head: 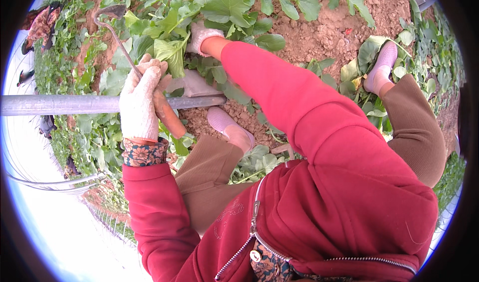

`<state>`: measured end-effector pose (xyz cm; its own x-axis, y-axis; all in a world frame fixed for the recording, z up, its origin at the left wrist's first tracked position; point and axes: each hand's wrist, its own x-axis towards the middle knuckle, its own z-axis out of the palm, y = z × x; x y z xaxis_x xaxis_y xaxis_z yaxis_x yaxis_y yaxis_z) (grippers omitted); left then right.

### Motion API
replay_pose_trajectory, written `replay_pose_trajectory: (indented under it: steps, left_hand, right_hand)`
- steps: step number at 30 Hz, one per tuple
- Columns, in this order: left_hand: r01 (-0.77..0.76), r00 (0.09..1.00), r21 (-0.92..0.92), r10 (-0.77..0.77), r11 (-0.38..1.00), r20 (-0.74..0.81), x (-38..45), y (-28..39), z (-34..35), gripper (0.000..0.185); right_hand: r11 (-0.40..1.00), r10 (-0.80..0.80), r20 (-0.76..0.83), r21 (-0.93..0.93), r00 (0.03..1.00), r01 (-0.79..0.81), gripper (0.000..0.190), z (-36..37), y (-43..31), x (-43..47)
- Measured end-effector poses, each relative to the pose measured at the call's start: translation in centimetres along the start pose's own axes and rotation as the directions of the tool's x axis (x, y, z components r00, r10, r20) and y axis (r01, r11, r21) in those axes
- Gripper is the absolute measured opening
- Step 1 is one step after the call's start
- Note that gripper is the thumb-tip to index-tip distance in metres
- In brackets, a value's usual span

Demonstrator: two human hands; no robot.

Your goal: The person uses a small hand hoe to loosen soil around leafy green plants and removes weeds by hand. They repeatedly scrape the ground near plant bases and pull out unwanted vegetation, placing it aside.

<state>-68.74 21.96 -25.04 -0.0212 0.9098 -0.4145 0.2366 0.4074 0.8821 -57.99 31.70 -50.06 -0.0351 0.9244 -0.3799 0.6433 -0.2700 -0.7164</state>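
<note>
My left hand [141,98], in a white knitted glove, is closed around a small hand hoe. Its short wooden handle [169,115] sticks out below the palm. The bent metal neck rises to a hoe blade [114,11] above the leaves. My right hand [204,39], also gloved, reaches across to the left into a broad-leaved green plant [170,52]. Leaves cover its fingers, so whether they grip anything cannot be seen. Large lobed leaves [226,3] spread just above that hand.
A metal pole [60,105] runs in from the left, passing behind my left hand. Pale sheeting [194,83] lies beside its end. Reddish soil [322,31] shows at the upper right. My lilac shoes [382,63] stand among leaves. A person [42,24] bends at the far left.
</note>
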Motion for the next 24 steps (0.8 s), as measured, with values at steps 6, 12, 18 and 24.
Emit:
replay_pose_trajectory:
  steps: [6,12,18,24]
  left_hand:
    - [-0.002,1.0,0.001,0.002,1.0,-0.009,-0.6,-0.2,-0.8,0.035]
    - [0.019,0.998,-0.001,-0.019,1.0,-0.052,-1.0,-0.9,-2.1,0.034]
    - [-0.007,1.0,0.052,0.007,0.999,0.006,-0.3,-0.4,-0.7,0.032]
    - [-0.017,0.999,0.064,0.015,0.998,0.03,-0.1,-0.2,-0.6,0.03]
  right_hand:
    - [0.959,-0.186,0.503,-0.096,0.844,0.268,0.044,-1.3,-1.4,4.0]
    - [0.813,-0.15,0.629,-0.361,0.763,0.457,0.03,1.4,-2.4,5.2]
    - [0.744,-0.163,0.616,-0.436,0.771,0.506,0.013,1.1,0.7,8.1]
    - [0.953,-0.194,0.086,-0.218,0.977,0.208,0.017,1.6,1.6,5.8]
